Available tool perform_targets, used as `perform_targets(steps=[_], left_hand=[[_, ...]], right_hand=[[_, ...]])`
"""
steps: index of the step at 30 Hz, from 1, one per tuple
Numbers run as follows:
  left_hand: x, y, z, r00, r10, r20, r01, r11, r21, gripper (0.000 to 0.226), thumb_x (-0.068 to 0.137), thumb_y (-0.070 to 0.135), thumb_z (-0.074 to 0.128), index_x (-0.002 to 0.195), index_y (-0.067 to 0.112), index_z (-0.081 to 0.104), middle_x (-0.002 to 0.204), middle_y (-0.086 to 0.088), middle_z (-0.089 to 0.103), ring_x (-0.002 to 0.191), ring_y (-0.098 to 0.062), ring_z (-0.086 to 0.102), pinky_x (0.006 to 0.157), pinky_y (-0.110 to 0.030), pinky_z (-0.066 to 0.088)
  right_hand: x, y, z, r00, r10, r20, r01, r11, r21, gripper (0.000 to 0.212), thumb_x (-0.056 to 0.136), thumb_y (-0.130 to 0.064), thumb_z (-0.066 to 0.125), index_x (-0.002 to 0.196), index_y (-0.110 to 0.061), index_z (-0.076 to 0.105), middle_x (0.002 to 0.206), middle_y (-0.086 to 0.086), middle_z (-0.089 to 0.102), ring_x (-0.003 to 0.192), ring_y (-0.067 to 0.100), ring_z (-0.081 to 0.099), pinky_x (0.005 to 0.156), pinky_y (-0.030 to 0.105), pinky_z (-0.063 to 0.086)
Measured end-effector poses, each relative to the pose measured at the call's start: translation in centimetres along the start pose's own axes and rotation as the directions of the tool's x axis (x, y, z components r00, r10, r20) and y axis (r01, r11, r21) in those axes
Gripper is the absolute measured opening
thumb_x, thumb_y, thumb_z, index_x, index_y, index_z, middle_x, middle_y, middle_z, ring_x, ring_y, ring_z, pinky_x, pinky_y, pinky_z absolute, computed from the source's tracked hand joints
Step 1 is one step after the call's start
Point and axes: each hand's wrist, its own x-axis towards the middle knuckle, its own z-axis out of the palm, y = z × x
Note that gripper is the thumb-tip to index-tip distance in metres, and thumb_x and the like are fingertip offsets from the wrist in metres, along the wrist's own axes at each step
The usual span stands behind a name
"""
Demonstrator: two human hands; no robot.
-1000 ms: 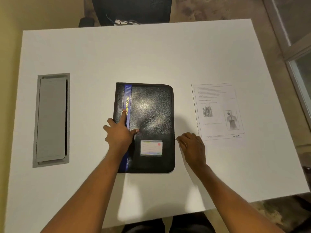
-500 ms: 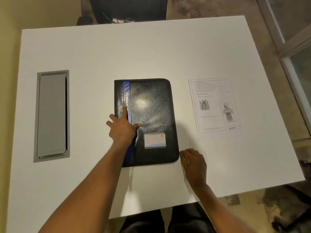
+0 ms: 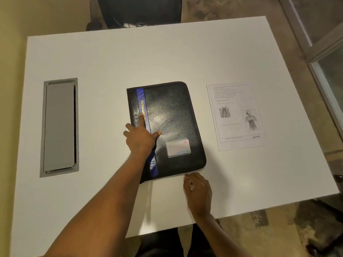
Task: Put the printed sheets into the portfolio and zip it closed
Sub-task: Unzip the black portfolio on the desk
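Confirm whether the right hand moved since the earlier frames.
Yes: right hand slid from the right edge of the black leather portfolio, round its near-right corner, to its near edge.

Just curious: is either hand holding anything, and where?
Left hand presses on the portfolio near its spine; fingers of the right hand pinch its near edge, probably the hidden zip pull.

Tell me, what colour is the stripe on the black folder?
Blue, with gold lettering. The stripe runs down the portfolio, clearest in the head view.
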Motion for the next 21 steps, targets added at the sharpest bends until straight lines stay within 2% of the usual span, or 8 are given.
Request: perform_targets(steps=[3,5,8,15,18,21], left_hand=[[0.0,-0.1,0.1,1.0,0.006,-0.004,-0.006,1.0,0.005,0.103,0.083,0.073,0.069,0.164,0.035,0.019,0.152,-0.027,0.035,0.137,-0.049,0.043,0.1,-0.054,0.051],[0.1,-0.2,0.1,1.0,0.008,0.0,-0.008,1.0,0.006,0.103,0.083,0.074,0.069,0.164,0.035,0.018,0.153,-0.027,0.035,0.138,-0.049,0.043,0.101,-0.054,0.051],[0.1,-0.4,0.1,1.0,0.013,0.008,-0.013,1.0,-0.013,0.103,0.082,0.075,0.069,0.164,0.036,0.019,0.152,-0.026,0.036,0.137,-0.049,0.043,0.102,-0.054,0.05],[0.1,-0.7,0.4,0.999,0.033,0.0,-0.033,0.999,-0.036,0.1,0.084,0.073,0.069,0.164,0.034,0.021,0.149,-0.026,0.038,0.133,-0.048,0.046,0.1,-0.052,0.051],[0.3,-0.9,0.6,0.999,0.034,-0.001,-0.034,0.998,-0.043,0.099,0.085,0.072,0.068,0.164,0.036,0.021,0.149,-0.025,0.037,0.134,-0.048,0.046,0.1,-0.053,0.051],[0.3,-1.2,0.5,0.999,0.041,0.015,-0.04,0.997,-0.067,0.096,0.087,0.071,0.066,0.164,0.038,0.019,0.146,-0.023,0.039,0.133,-0.047,0.047,0.1,-0.054,0.052]], right_hand=[[-0.8,-1.1,1.6,0.999,0.029,0.028,-0.031,0.997,0.07,0.019,0.098,-0.029,0.065,0.108,-0.017,0.076,0.101,-0.002,0.078,0.091,0.016,0.073,0.084,0.043,0.064],[-1.2,-1.9,2.8,0.998,0.004,0.069,-0.006,1.0,0.021,0.018,0.098,-0.028,0.068,0.112,-0.019,0.076,0.106,-0.004,0.078,0.096,0.014,0.072,0.088,0.039,0.063],[-1.8,-3.3,4.4,0.988,-0.045,0.146,0.055,0.996,-0.065,0.025,0.099,-0.036,0.066,0.12,-0.024,0.074,0.116,-0.009,0.075,0.105,0.009,0.068,0.096,0.029,0.059],[-3.5,-5.4,7.5,0.964,-0.159,0.214,0.174,0.983,-0.055,0.022,0.098,-0.042,0.064,0.115,-0.03,0.071,0.108,-0.013,0.075,0.095,0.011,0.069,0.09,0.018,0.055],[-3.9,-5.6,8.3,0.958,-0.158,0.239,0.173,0.984,-0.045,0.022,0.097,-0.045,0.063,0.113,-0.031,0.07,0.105,-0.015,0.076,0.09,0.01,0.07,0.088,0.017,0.055],[-3.3,-5.5,7.3,0.935,-0.24,0.261,0.269,0.96,-0.081,0.022,0.099,-0.05,0.057,0.111,-0.034,0.068,0.102,-0.019,0.073,0.088,0.006,0.067,0.085,0.02,0.059]])
